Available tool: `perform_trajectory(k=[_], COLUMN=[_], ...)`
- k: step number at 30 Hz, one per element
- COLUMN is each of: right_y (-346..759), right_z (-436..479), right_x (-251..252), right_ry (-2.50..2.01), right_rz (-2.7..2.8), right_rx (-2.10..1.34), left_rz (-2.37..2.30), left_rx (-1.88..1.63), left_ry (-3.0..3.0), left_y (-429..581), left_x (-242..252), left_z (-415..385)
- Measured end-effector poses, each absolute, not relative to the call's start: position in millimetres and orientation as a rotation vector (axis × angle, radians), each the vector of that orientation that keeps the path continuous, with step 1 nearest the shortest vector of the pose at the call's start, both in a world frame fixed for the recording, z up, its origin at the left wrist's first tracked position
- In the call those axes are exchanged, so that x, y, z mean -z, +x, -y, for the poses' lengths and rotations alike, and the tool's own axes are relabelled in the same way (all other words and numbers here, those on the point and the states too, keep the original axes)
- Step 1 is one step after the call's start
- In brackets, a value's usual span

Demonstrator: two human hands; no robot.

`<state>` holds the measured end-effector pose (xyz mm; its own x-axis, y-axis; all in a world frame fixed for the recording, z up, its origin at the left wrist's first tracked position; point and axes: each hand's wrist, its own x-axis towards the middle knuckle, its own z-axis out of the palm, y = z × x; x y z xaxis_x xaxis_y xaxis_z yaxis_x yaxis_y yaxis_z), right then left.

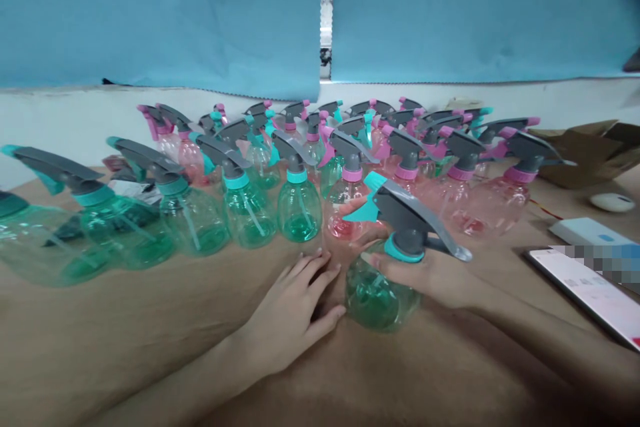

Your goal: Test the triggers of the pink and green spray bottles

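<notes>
My right hand (pixel 430 273) is wrapped round the neck of a green spray bottle (pixel 383 300) with a grey trigger head and teal collar, standing on the brown table (pixel 150 347). My left hand (pixel 295 310) lies flat on the table just left of that bottle, fingers stretched out and slightly apart, holding nothing. Behind both hands stand several more spray bottles in rows: green ones (pixel 299 210) to the left and pink ones (pixel 493 203) to the right.
A phone (pixel 590 293) and a white box (pixel 590 233) lie at the right edge. Brown cardboard (pixel 585 153) and a small white oval object (pixel 613 202) sit behind them. A white ledge and blue curtain close off the back.
</notes>
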<state>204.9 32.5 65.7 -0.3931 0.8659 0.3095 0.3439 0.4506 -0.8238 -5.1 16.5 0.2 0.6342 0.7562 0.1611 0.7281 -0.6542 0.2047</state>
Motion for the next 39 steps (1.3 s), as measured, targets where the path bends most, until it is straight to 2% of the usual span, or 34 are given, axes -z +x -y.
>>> perform_trajectory(k=[20,29,39], right_y=[209.9,206.2,203.8], right_z=[-27.6,-32.0,-30.4], right_x=[-71.9,-60.1,-64.7], right_ry=[-1.044,-1.176,-1.182], right_rz=[1.866,1.895,1.904], right_rx=[-0.958,-0.808,-0.791], left_rz=[-1.24,-1.231,-1.229], left_rx=[-0.367,-0.351,-0.362], left_ry=[2.725,2.707,2.718], left_y=[-6.3,-7.4,-6.9], left_x=[-0.8,-1.3,-0.7], left_z=[-15.5,-16.1,-17.4])
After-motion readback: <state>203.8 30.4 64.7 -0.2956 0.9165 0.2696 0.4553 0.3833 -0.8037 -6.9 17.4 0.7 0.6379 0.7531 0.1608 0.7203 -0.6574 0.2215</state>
